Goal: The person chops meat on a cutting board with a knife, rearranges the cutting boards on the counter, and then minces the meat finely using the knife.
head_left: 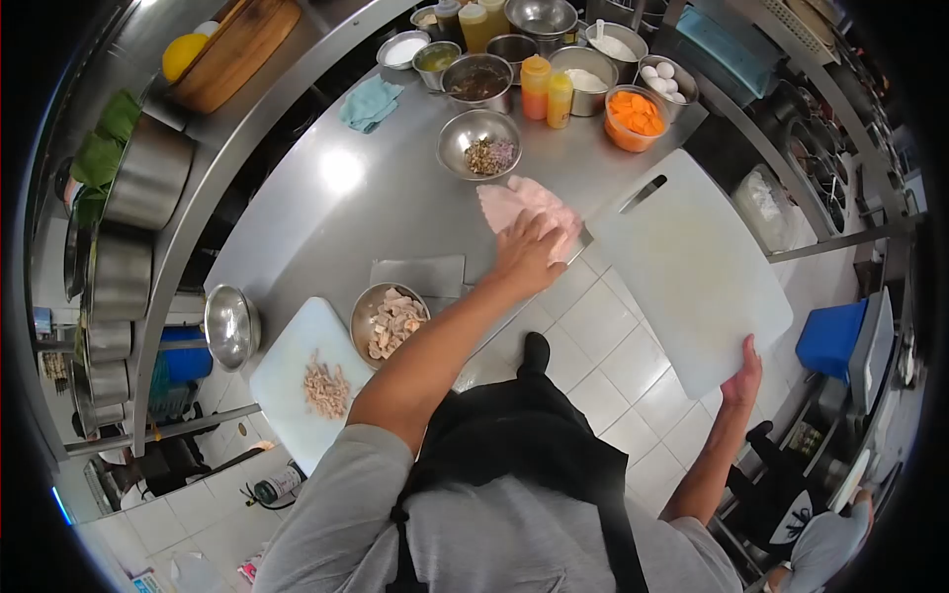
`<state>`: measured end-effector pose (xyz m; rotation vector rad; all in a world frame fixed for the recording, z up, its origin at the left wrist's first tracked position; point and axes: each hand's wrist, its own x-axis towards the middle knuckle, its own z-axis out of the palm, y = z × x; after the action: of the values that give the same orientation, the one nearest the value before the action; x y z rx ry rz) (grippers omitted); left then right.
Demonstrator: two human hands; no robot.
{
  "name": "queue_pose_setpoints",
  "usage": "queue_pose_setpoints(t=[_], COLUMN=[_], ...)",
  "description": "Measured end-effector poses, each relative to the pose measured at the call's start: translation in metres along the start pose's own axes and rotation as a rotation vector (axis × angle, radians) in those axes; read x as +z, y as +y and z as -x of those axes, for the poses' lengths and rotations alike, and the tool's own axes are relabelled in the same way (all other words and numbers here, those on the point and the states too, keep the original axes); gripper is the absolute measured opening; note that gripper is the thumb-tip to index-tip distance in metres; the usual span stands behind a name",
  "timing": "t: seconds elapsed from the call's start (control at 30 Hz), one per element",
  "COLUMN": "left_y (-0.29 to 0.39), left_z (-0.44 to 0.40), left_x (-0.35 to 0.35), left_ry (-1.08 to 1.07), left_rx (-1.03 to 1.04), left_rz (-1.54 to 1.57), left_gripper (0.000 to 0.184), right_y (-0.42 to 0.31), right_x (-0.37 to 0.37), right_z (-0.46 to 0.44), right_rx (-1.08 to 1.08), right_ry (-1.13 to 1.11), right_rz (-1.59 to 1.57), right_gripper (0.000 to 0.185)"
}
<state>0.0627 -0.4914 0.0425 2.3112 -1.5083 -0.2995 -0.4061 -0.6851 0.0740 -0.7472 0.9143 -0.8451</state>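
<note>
My left hand (529, 249) lies on a crumpled pink cloth (506, 203) at the edge of the steel table, its fingers apart and pressing on the cloth. At the right, my right hand (741, 376) grips the lower edge of a large white cutting board (692, 267) with a slot handle; the fingers under the board are hidden. Above the cloth stands a steel bowl (457, 133) with chopped bits in it. Left of my left forearm are a bowl of meat pieces (397, 321) and a second white board (287, 381) bearing chopped meat (326, 387).
Sauce bottles (535, 89), a tub of orange slices (635, 119) and several bowls line the table's back. A blue-green cloth (371, 104) lies at the back left. An empty steel bowl (230, 326) sits left. Another person (820, 534) is at the lower right.
</note>
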Motion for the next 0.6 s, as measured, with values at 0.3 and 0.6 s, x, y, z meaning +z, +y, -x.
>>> queue_pose_setpoints(t=[0.3,0.6], left_y=[-0.071,-0.123], left_z=[0.017,-0.085], left_x=[-0.020,-0.058], left_ry=[0.037,0.252], left_rx=[-0.356,-1.131], left_rz=[-0.076,1.351], left_gripper=[0.054,0.053], right_y=[0.057,0.085], right_x=[0.047,0.103], right_z=[-0.095,-0.139], right_rx=[0.282,0.369], right_ry=[-0.214,-0.312], right_rz=[0.076,0.139], right_gripper=[0.058,0.065])
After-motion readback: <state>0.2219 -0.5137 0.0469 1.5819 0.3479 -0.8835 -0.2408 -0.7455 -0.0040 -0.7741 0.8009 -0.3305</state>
